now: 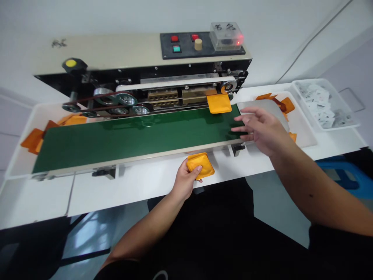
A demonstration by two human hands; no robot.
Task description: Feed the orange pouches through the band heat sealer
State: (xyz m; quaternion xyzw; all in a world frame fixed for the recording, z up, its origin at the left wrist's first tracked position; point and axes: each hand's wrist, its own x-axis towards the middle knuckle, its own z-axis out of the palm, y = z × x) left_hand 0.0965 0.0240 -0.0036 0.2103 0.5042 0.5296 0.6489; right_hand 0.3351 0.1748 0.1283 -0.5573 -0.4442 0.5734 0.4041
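Note:
My left hand [184,180] grips a flat orange-yellow pouch [201,165] by its lower edge, just in front of the green conveyor belt [131,140]. A second orange-yellow pouch [219,104] lies at the belt's far side, under the white belt of the band sealer [175,83]. My right hand [262,130] hovers open over the belt's right end, with its fingers spread and holding nothing. A grey metal chute plate [262,109] lies just beyond those fingers, partly hidden by them.
A white tray [36,112] at the left holds several orange pouches, and a white tray [309,126] at the right holds more. A transparent bin [320,80] of white sachets stands far right. The sealer's control panel [201,46] sits behind. A blue stool [340,175] shows below right.

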